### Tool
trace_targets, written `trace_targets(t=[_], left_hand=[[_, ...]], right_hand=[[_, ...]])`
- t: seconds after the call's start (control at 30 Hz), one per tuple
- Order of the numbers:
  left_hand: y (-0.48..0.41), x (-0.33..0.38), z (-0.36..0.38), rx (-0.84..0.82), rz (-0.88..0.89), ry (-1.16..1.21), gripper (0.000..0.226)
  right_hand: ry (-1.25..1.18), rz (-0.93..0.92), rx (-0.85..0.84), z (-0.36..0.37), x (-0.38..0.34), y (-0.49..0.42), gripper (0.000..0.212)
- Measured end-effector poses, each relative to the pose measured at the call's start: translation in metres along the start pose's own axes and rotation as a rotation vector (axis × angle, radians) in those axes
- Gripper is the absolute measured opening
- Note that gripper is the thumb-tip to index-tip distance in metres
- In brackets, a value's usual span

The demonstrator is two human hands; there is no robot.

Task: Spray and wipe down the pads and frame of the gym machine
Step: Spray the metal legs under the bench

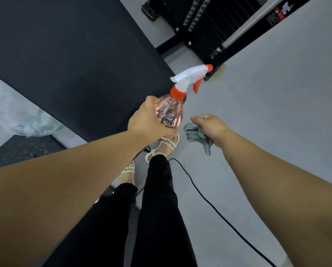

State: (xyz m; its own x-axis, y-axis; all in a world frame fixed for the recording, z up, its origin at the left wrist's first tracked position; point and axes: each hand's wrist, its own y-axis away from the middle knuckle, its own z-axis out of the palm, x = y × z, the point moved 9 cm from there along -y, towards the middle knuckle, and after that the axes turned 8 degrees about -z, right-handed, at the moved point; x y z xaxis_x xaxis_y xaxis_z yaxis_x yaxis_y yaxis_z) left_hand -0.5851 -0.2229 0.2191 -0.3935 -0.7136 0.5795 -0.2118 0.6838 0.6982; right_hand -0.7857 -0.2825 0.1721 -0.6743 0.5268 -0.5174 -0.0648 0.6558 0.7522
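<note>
The spray bottle is clear pink plastic with a rounded, ribbed body, an orange collar, a white spray head and an orange trigger and nozzle tip. It sits near the middle of your view, tilted so that the nozzle points up and to the right, toward the machine frame. That frame stands at the top right: black, with a stack of dark plates, a pale rod running along it and a small label with red marks too blurred to read. The black pad is a broad, flat, matte slab that fills the upper left and runs diagonally down to just behind the bottle.

Your left hand grips the bottle by its body, with the fingers curled round the far side and the palm against the near side. The grip sits below the collar, apart from the trigger.

Your right hand is just beside the bottle, not touching it. Its fingers are closed round a bunched blue-green cloth, whose loose end hangs below the fist.

Under both hands lies a pale grey floor. A thin black cable trails across it toward the lower right. Your black trousers and light strappy sandals show below the bottle. A crumpled clear plastic bag lies at the left edge, beside the pad.
</note>
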Motion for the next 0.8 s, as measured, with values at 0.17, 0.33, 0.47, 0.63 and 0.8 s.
trace_targets(t=[0.17,0.33,0.47,0.63,0.8], left_hand=[[0.001,-0.004,0.011,-0.004,0.008,0.035,0.087],[0.008,-0.011,0.022,0.014,-0.021,0.063,0.089],[0.017,-0.021,0.038,0.032,-0.068,0.100,0.088],[0.028,-0.036,0.071,0.069,-0.144,0.128,0.085],[0.042,-0.044,0.131,0.126,-0.239,0.147,0.089]], right_hand=[[-0.026,-0.040,0.049,0.004,-0.006,-0.005,0.017],[0.028,-0.113,-0.019,0.024,-0.015,-0.003,0.014],[-0.080,-0.125,-0.036,0.029,-0.013,0.001,0.013],[-0.062,-0.159,-0.169,0.027,0.004,0.002,0.019],[0.124,-0.289,-0.357,0.012,0.034,-0.006,0.039]])
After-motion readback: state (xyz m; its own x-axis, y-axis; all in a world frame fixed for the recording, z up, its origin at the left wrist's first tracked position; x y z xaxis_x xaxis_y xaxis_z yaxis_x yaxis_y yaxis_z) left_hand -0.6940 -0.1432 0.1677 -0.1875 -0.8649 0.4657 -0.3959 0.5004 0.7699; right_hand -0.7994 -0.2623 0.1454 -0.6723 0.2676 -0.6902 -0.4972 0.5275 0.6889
